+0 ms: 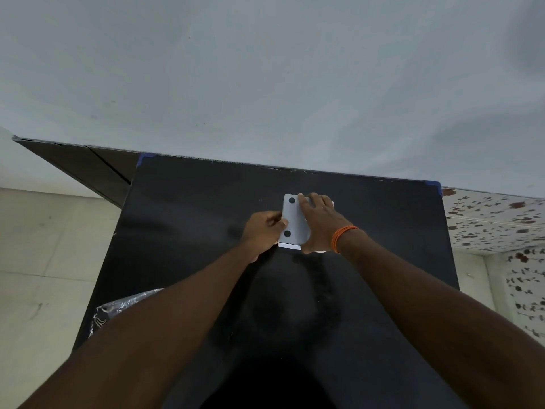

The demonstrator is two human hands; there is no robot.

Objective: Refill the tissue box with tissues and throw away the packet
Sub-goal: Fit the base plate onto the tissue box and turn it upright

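Observation:
A white tissue box (292,221) lies on the black table (188,231), its pale flat face with two dark round pads turned up. My left hand (264,231) grips the box's left edge with thumb and fingers. My right hand (317,222), an orange thread band on its wrist, presses flat over the right half of the box and hides that side. A thin white edge shows below the box near my right palm. No tissue packet shows apart from the box.
A crinkled clear plastic sheet (118,307) sticks out at the table's left edge under my left forearm. A pale wall stands behind the table. Floral-patterned cloth (495,219) lies to the right, tiled floor (44,246) to the left.

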